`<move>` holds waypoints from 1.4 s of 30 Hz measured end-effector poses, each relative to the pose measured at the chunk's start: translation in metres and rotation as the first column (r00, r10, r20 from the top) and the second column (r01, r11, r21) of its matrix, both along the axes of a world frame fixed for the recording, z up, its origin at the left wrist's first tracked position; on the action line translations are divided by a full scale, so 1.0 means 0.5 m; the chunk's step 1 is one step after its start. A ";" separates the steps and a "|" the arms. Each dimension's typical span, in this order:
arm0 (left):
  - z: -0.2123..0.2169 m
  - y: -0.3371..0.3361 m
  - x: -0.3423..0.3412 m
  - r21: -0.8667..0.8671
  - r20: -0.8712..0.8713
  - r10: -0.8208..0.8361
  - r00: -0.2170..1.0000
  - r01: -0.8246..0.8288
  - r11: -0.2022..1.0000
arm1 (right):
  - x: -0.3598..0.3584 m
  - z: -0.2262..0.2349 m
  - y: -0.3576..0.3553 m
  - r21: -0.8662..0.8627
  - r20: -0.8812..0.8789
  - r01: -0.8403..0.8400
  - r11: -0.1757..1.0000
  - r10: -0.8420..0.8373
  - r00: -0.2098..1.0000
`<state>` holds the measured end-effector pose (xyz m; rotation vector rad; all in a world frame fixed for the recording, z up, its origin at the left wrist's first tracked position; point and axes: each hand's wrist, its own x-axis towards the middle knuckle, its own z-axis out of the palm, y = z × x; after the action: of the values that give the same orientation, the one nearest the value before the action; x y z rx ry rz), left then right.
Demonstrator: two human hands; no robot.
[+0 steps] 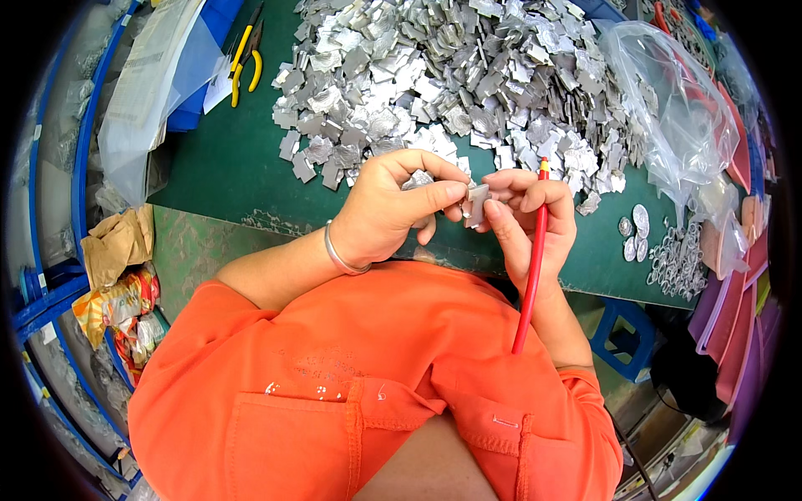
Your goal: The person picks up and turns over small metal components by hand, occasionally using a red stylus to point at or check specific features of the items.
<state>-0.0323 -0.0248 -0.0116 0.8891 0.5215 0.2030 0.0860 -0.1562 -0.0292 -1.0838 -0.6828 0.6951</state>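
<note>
Close to my body, over the near edge of the table, my left hand (393, 204) and my right hand (539, 221) meet around a small flat silver metal piece (476, 205). Fingertips of both hands pinch it. Another silver piece (418, 179) shows behind the left fingers; whether they hold it I cannot tell. A long red pen-like stick (532, 280) with a yellow tip rests across my right hand, slanting down toward my sleeve. Just beyond the hands spreads a large heap of similar metal pieces (368, 125).
Yellow-handled pliers (248, 63) lie at the far left of the green table (217, 179). Clear plastic bags (668, 108) sit at the right, near silver discs (640, 221) and a pile of small metal rings (678, 260). Below stands a blue stool (625, 338).
</note>
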 end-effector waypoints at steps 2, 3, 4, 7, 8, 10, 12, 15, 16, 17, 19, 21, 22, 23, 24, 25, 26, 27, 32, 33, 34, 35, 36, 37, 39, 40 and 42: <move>-0.008 0.000 0.000 -0.006 0.004 -0.008 1.000 0.008 1.000 | 0.000 -0.003 0.001 -0.009 -0.026 0.017 1.000 -0.017 1.000; -0.011 0.001 0.001 -0.029 -0.005 -0.020 1.000 0.019 0.999 | 0.001 -0.005 0.001 -0.014 -0.038 0.024 1.000 -0.025 0.999; -0.014 0.002 0.002 -0.051 -0.013 -0.032 0.999 0.031 0.998 | 0.000 -0.007 0.002 -0.004 0.002 0.062 0.998 -0.062 0.998; -0.012 0.001 0.008 -0.145 -0.035 -0.080 0.996 0.075 0.987 | -0.002 -0.009 0.008 0.045 0.152 0.167 0.985 -0.172 0.973; -0.011 0.000 0.009 -0.184 -0.043 -0.099 0.994 0.090 0.979 | -0.002 -0.009 0.006 0.031 0.256 0.178 0.984 -0.180 0.950; -0.014 0.001 0.010 -0.182 -0.035 -0.107 0.994 0.099 0.978 | 0.000 -0.011 0.004 0.009 0.455 0.204 0.979 -0.186 0.871; -0.020 0.001 0.010 -0.191 -0.018 -0.089 0.996 0.084 0.978 | -0.004 -0.007 0.009 0.019 0.478 0.243 0.970 -0.222 0.850; -0.023 0.003 0.011 -0.149 -0.027 -0.100 0.995 0.095 0.984 | -0.007 -0.006 0.011 0.037 0.478 0.234 0.971 -0.223 0.849; -0.023 0.003 0.009 -0.210 -0.024 -0.095 0.995 0.087 0.974 | -0.008 -0.009 0.007 0.056 0.502 0.208 0.977 -0.208 0.840; -0.021 0.007 0.011 -0.264 -0.015 -0.087 0.996 0.080 0.961 | -0.002 -0.009 0.009 0.081 0.529 0.179 0.981 -0.194 0.826; -0.023 0.011 0.010 -0.357 0.002 -0.056 0.998 0.053 0.933 | 0.026 0.021 0.023 0.154 0.677 -0.041 0.987 -0.075 0.732; -0.022 0.011 0.011 -0.318 -0.002 -0.064 0.998 0.060 0.946 | 0.038 0.022 0.030 0.151 0.720 0.026 0.988 -0.128 0.682; -0.022 0.011 0.011 -0.299 -0.004 -0.067 0.998 0.063 0.952 | 0.039 -0.009 0.037 0.067 0.609 0.230 0.971 -0.223 0.761; -0.028 0.014 0.008 -0.295 0.033 -0.081 0.996 0.087 0.952 | 0.060 0.002 0.050 -0.067 0.772 0.293 0.954 -0.137 0.621; -0.029 0.014 0.006 -0.294 0.036 -0.088 0.995 0.095 0.951 | 0.082 0.013 0.065 -0.178 0.888 0.382 0.907 -0.019 0.459; -0.030 0.015 0.005 -0.293 0.039 -0.095 0.995 0.102 0.951 | 0.091 0.006 0.081 -0.179 0.916 0.382 0.907 0.011 0.402; -0.030 0.015 0.006 -0.293 0.043 -0.112 0.993 0.120 0.949 | 0.100 -0.008 0.094 -0.180 0.939 0.391 0.903 0.039 0.342; -0.026 0.014 0.007 -0.269 0.021 -0.101 0.995 0.103 0.958 | 0.110 -0.030 0.108 -0.112 0.956 0.352 0.929 0.004 0.294; -0.013 0.015 0.006 -0.127 0.001 -0.045 0.999 0.045 0.991 | 0.101 -0.021 0.100 -0.195 0.889 0.325 0.925 0.027 0.457; -0.012 0.016 0.007 -0.134 -0.017 -0.038 0.999 0.036 0.990 | 0.097 -0.013 0.093 -0.222 0.806 0.293 0.930 0.006 0.591; -0.011 0.017 0.008 -0.140 -0.034 -0.032 0.999 0.027 0.990 | 0.093 -0.008 0.085 -0.243 0.703 0.257 0.935 -0.013 0.711; -0.009 0.016 0.009 -0.150 -0.052 -0.030 0.998 0.022 0.988 | 0.092 -0.007 0.073 -0.221 0.543 0.167 0.961 -0.020 0.839; -0.007 0.018 0.011 -0.178 -0.049 -0.058 0.997 0.048 0.983 | 0.087 0.000 0.066 -0.189 0.482 0.125 0.974 -0.019 0.876; -0.005 0.021 0.013 -0.205 -0.045 -0.086 0.995 0.075 0.976 | 0.080 0.012 0.060 -0.153 0.418 0.087 0.984 -0.015 0.908; -0.003 0.023 0.018 -0.256 -0.022 -0.133 0.991 0.123 0.959 | 0.069 0.023 0.040 -0.123 0.372 0.027 0.992 0.021 0.928; -0.002 0.022 0.022 -0.275 -0.003 -0.151 0.989 0.144 0.951 | 0.065 0.021 0.034 -0.080 0.401 0.029 0.996 0.006 0.916; 0.000 0.019 0.023 -0.278 0.004 -0.158 0.987 0.153 0.948 | 0.056 0.014 0.027 0.006 0.452 0.028 1.000 -0.028 0.892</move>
<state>-0.0208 -0.0154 -0.0118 0.6543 0.4810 -0.0231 0.1141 -0.1429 -0.0220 -1.2687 -1.0632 0.4151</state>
